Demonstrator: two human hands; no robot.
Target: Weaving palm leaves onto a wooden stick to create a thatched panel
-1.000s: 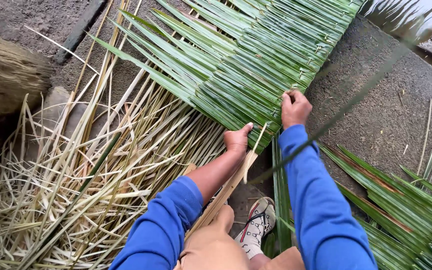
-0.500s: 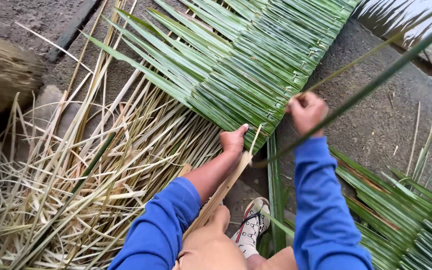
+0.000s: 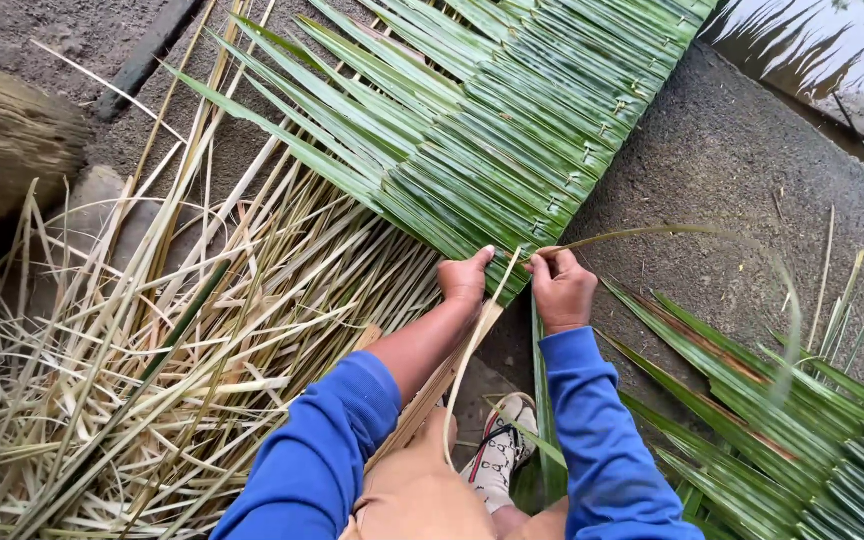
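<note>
While my left hand [image 3: 465, 279] presses down on the near edge of the woven palm-leaf panel [image 3: 512, 130], fingers curled and closed over the green leaflets there, my right hand [image 3: 562, 290] sits just beside it at the same edge, closed in a fist around a thin green strip [image 3: 642, 233]. That strip runs from my right fist away from the panel, arching out over the dark gritty ground [image 3: 732, 170] and bending down toward the loose green fronds [image 3: 792, 420] that lie well apart from the panel's edge on my right. A pale curved midrib strip [image 3: 467, 370] rises between my two hands, its tip touching the panel edge and its lower end coming back toward my lap. On the far side of the panel from the green fronds, a pile of dry yellow leaf strips [image 3: 132, 370] spreads out, some of it tucked under the panel's leaflets. Below the panel edge, between my blue sleeves [image 3: 322, 450], a patterned shoe [image 3: 500, 455] shows on the ground. Beyond the panel's far corner, water [image 3: 832, 50] reflects leaf shapes. A rough brown trunk piece [image 3: 2, 140] lies past the dry pile.
</note>
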